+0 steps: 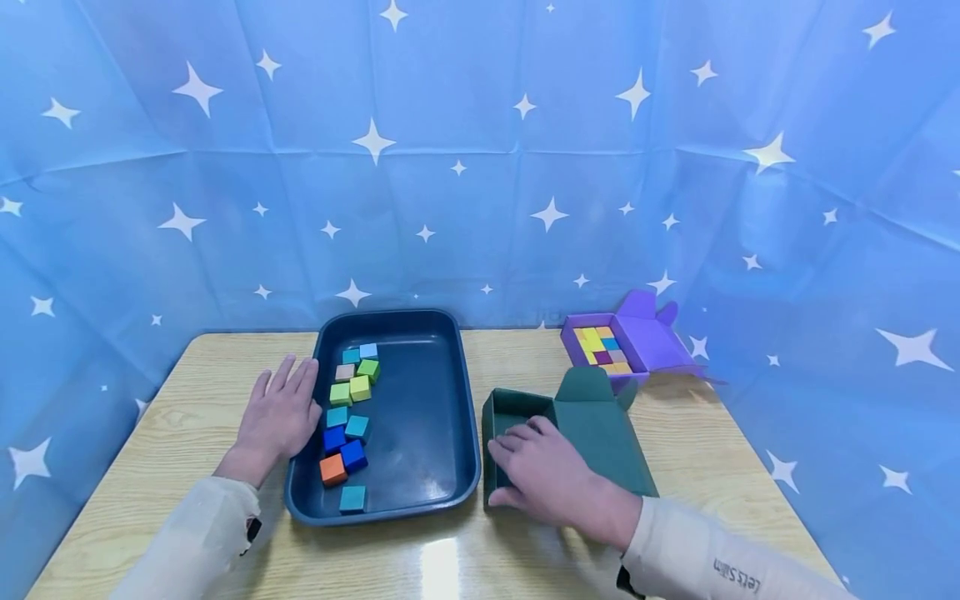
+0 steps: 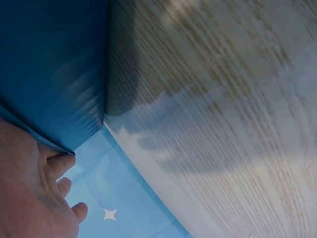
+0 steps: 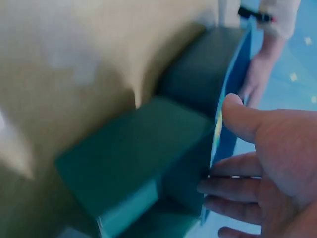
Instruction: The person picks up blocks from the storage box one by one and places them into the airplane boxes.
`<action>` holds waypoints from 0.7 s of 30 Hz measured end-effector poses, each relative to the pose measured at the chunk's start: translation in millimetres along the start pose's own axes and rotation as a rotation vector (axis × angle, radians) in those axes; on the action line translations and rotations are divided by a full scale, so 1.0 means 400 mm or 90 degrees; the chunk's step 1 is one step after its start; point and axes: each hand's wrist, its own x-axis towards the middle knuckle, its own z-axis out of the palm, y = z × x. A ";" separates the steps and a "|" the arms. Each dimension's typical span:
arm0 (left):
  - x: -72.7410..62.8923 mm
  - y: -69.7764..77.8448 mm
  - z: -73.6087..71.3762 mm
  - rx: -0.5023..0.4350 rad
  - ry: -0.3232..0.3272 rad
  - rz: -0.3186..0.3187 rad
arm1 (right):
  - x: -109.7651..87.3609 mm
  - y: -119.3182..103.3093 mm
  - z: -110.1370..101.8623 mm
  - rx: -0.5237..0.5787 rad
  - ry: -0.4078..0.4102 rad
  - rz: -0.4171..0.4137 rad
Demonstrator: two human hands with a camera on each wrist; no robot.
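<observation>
A dark blue tray (image 1: 412, 417) carries several coloured cubes along its left side, among them an orange cube (image 1: 333, 470) and a teal cube (image 1: 352, 499) near the front. My left hand (image 1: 281, 417) rests against the tray's left rim with fingers extended; the left wrist view shows the hand (image 2: 29, 183) touching the rim. To the right of the tray stands a green box (image 1: 489, 442), its lid (image 1: 607, 442) folded out. Over the box is my right hand (image 1: 555, 475), partly covering the inside. In the right wrist view, its fingers (image 3: 233, 191) are extended and no cube shows in them.
A purple box (image 1: 588, 321) with its lid open sits at the back right, filled with yellow, orange and other coloured blocks. All stand on a light wooden table (image 1: 180, 400), with a blue star-patterned cloth (image 1: 465, 192) hanging behind and at the sides.
</observation>
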 end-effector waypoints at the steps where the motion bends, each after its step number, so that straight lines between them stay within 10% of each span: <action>1: 0.000 0.000 0.000 -0.001 0.001 0.001 | -0.004 -0.006 0.004 -0.010 -0.004 -0.014; 10: -0.002 0.001 0.006 -0.003 0.005 0.008 | -0.028 -0.028 0.059 -0.070 -0.024 -0.040; 21: -0.005 0.007 0.005 -0.007 0.013 0.000 | -0.023 -0.025 0.102 -0.103 0.069 -0.057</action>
